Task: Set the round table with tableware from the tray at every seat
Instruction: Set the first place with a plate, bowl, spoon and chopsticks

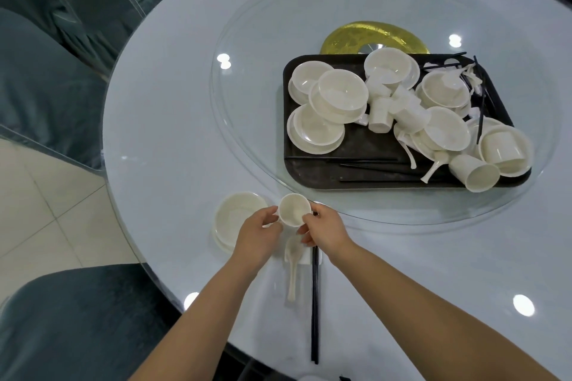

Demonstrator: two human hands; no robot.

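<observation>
Hands meet over the near edge of the round table (161, 120): the left hand (258, 233) and right hand (325, 230) both pinch a small white cup (294, 209) by its rim, upright, just beside a bowl on a plate (236, 216). Below it lie a white spoon (292, 269) and black chopsticks (314, 303). Farther off, the dark tray (356, 145) holds piled tableware on the glass turntable (247, 102).

we list: round table (173, 108), smooth glossy white top that mirrors the lamps; turntable (247, 40), clear glass; its hub (349, 37), shiny crinkled gold foil; tray (365, 145), matt black, scuffed; bowls (342, 91) and cup (294, 210), glossy cream plastic; chopsticks (314, 303), glossy black; chair covers (46, 93), satiny grey-green cloth.
</observation>
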